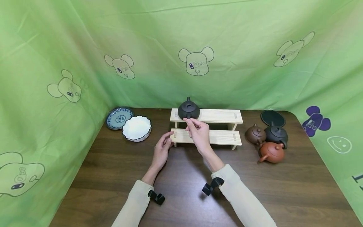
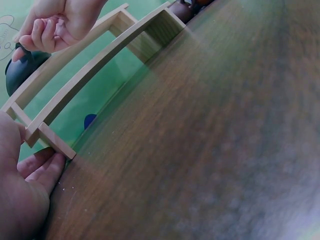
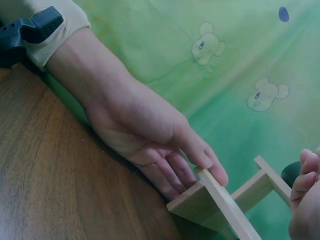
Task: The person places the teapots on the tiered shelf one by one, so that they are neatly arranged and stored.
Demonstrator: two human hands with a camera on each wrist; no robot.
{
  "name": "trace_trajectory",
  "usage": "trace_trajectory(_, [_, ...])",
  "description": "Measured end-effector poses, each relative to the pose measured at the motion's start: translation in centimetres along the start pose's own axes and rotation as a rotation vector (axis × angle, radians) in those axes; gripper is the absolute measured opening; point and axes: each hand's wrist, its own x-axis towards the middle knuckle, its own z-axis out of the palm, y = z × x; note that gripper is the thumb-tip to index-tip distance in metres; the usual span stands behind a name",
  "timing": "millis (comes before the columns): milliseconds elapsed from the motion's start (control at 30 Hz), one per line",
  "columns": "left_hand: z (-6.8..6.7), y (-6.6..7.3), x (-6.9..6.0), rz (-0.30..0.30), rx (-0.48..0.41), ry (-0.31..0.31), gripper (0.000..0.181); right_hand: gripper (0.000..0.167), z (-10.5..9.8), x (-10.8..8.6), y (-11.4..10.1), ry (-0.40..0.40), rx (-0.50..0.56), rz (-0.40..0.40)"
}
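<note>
A black teapot (image 1: pixel 188 109) is at the left end of the upper tier of a pale wooden two-tier stand (image 1: pixel 219 137), spout toward the backdrop. My right hand (image 1: pixel 199 132) pinches its handle, which points toward me. In the left wrist view, the right hand (image 2: pixel 62 25) has its fingers curled by the teapot (image 2: pixel 27 65). My left hand (image 1: pixel 161 150) holds the left end of the lower tier. In the right wrist view, that left hand (image 3: pixel 145 120) has fingers over the tier's top edge and others beside the leg.
To the right on the brown table (image 1: pixel 181 195) are a brown teapot (image 1: pixel 256 134), another black teapot (image 1: pixel 276 135), an orange-red teapot (image 1: pixel 273 152) and a dark round mat (image 1: pixel 273 118). A blue patterned plate (image 1: pixel 114 121) and white scalloped bowl (image 1: pixel 137 128) sit left. Green cloth (image 1: pixel 158 47) hangs around the table.
</note>
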Motion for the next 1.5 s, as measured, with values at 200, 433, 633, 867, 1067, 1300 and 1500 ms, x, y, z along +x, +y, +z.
trace_trajectory(200, [0.6, 1.7, 0.0, -0.092, 0.045, 0.028, 0.035, 0.025, -0.2, -0.1, -0.2, -0.007, 0.004, 0.017])
trace_trajectory(433, [1.0, 2.7, -0.1, -0.171, 0.042, 0.039, 0.037, 0.027, -0.3, 0.0, -0.3, -0.019, 0.006, 0.026])
trace_trajectory(633, [0.5, 1.1, 0.0, -0.068, 0.02, 0.017, 0.036, 0.025, -0.6, 0.2, 0.0, 0.01, 0.028, 0.026])
trace_trajectory(867, [0.5, 1.5, -0.2, -0.025, 0.012, 0.013, 0.036, 0.023, -1.0, 0.1, -0.4, 0.038, 0.022, 0.036])
trace_trajectory(1067, [0.4, 1.3, -0.3, -0.01, -0.004, 0.014, 0.036, 0.023, -1.4, -0.3, -0.7, 0.057, 0.017, 0.022])
trace_trajectory(1300, [0.4, 1.1, -0.2, -0.029, 0.018, 0.017, 0.036, 0.021, -2.3, -0.8, -0.9, 0.062, 0.008, 0.008])
trace_trajectory(1500, [0.7, 1.8, -0.2, -0.059, 0.035, 0.023, 0.037, 0.021, -3.4, -1.2, -1.1, 0.054, 0.001, -0.003])
